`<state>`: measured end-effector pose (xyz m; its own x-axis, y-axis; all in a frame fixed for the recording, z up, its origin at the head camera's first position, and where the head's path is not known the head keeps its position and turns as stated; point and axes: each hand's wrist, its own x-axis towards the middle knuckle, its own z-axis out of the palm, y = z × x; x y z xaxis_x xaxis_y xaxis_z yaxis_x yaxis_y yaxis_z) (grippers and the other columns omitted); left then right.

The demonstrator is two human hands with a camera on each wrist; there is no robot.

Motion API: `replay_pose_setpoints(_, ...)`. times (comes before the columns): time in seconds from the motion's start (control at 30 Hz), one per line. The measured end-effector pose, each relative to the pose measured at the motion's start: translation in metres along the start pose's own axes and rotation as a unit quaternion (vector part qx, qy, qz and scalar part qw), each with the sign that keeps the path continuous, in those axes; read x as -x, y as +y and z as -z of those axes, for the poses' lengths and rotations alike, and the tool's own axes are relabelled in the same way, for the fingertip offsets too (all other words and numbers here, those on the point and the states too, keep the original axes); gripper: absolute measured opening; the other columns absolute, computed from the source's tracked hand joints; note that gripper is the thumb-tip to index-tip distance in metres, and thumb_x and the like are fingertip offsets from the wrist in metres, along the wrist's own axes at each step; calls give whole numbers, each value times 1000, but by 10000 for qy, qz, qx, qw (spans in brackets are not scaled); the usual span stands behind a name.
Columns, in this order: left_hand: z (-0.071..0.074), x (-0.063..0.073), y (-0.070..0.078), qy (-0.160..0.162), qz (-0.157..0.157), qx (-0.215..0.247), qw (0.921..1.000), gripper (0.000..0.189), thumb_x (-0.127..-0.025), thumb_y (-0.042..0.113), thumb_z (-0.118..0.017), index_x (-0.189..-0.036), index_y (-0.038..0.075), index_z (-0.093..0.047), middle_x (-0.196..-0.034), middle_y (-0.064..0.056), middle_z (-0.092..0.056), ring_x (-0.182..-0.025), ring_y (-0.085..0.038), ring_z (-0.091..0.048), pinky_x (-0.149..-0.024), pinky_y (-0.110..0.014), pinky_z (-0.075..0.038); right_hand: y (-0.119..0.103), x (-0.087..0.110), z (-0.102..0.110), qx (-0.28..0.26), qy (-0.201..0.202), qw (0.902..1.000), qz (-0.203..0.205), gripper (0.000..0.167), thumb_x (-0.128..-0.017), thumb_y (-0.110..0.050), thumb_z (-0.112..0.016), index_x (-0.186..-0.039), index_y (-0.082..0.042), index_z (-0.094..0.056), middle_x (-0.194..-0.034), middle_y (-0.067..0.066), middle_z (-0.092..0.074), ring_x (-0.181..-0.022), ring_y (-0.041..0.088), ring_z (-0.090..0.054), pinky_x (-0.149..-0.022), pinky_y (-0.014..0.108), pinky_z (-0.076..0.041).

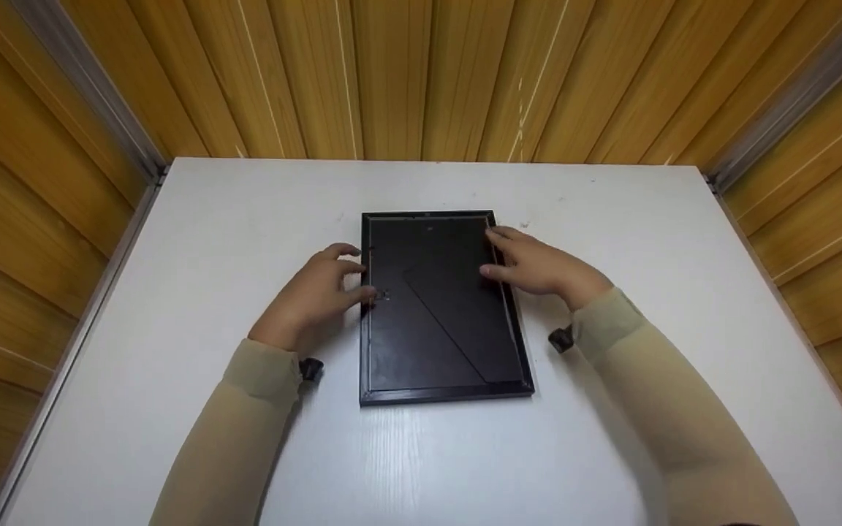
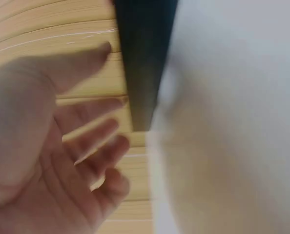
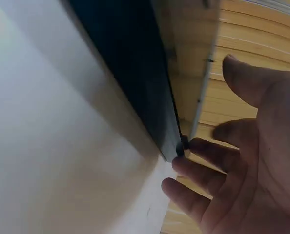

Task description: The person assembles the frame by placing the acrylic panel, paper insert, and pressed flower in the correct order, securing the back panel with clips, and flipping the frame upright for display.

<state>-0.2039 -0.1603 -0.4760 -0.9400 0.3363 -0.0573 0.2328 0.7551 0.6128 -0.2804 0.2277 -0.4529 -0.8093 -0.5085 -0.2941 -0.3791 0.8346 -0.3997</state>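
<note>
Head view: I see a black picture frame [image 1: 428,329] lying back side up on the white table [image 1: 245,219], between both hands. The left hand [image 1: 311,299] is loosely spread at its left edge, thumb over the rim; the right hand [image 1: 541,267], also spread, is at the right edge near the far corner. In the left wrist view, I find the fingers apart beside the frame's blurred side. In the right wrist view, they fan out by the frame's end; I cannot tell how firmly they touch.
</note>
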Motion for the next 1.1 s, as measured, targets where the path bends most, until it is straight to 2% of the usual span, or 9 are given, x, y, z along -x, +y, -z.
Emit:
replay_pose_setpoints(0.1, 5, 14, 2, -364, -195, 190, 9990, 59, -105, 34, -82, -149, -3, -71, -168, -17, -60, -156, -42, -57, -131, -59, -48, 6, 32, -15, -264, 90, 9994, 224, 87, -113, -51, -67, -177, -3, -32, -190, 15, -22, -175, 46, -23, -143, 66, -23)
replay_pose_setpoints(0.17, 7, 20, 4, -597, -248, 242, 9976, 63, -102, 33, -85, -151, -3, -69, -166, -16, -62, -156, -41, -57, -130, -59, -49, 8, 52, -25, -352, 156, 9987, 319, 87, -110, -50, -72, -174, -2, -38, -190, 13, -24, -174, 46, -25, -142, 66, -25)
replay_pose_setpoints(0.33, 3, 24, 5, -770, -183, 284, 9965, 65, -95, 31, -92, -150, 3, -72, -167, -10, -63, -160, -39, -54, -132, -58, -47, 13, 82, -49, -704, 399, 9960, 366, 91, -106, -46, -79, -173, -1, -38, -190, 9, -24, -173, 45, -27, -140, 66, -28)
replay_pose_setpoints(0.43, 1, 25, 4, -713, -86, 305, 9970, 70, -91, 31, -96, -151, 5, -72, -164, -9, -66, -160, -37, -55, -132, -58, -47, 17, 85, -58, -924, 593, 9930, 439, 91, -105, -45, -81, -173, -2, -38, -189, 7, -26, -173, 43, -28, -140, 65, -28)
replay_pose_setpoints(0.63, 1, 28, 3, -557, -287, -167, 9979, 63, -87, 32, -99, -138, 2, -80, -166, -8, -65, -158, -37, -57, -132, -55, -47, 19, 82, -62, -1144, 698, 9897, 498, 91, -103, -43, -84, -173, -4, -40, -189, 0, -27, -173, 38, -30, -141, 62, -28)
replay_pose_setpoints(0.8, 0, 32, 8, -529, -110, -321, 9980, 61, -86, 33, -100, -136, 3, -81, -166, -6, -64, -159, -35, -56, -133, -53, -47, 20, 81, -64, -1261, 595, 9893, 429, 92, -102, -43, -85, -173, -6, -39, -189, -5, -26, -175, 35, -28, -143, 60, -27)
replay_pose_setpoints(0.9, -2, 36, 16, -497, -12, -474, 9976, 62, -85, 37, -99, -133, 2, -82, -168, -8, -62, -159, -36, -55, -133, -53, -47, 20, 81, -64, -1256, 582, 9895, 418, 92, -103, -44, -85, -174, -6, -39, -189, -3, -26, -175, 37, -27, -142, 62, -26)
replay_pose_setpoints(0.97, -6, 39, 25, -470, -4, -694, 9965, 72, -83, 46, -99, -135, 1, -81, -171, -11, -58, -157, -39, -56, -131, -55, -49, 20, 81, -64, -1243, 596, 9896, 409, 92, -103, -43, -85, -174, -6, -39, -189, -2, -26, -174, 38, -27, -142, 63, -25)
replay_pose_setpoints(1.1, -18, 47, 43, -501, 99, -1124, 9924, 117, -69, 76, -97, -150, -3, -70, -179, -19, -45, -152, -45, -56, -125, -60, -51, 21, 80, -64, -1233, 643, 9894, 429, 91, -103, -42, -84, -173, -5, -39, -189, -1, -26, -174, 39, -27, -142, 63, -25)
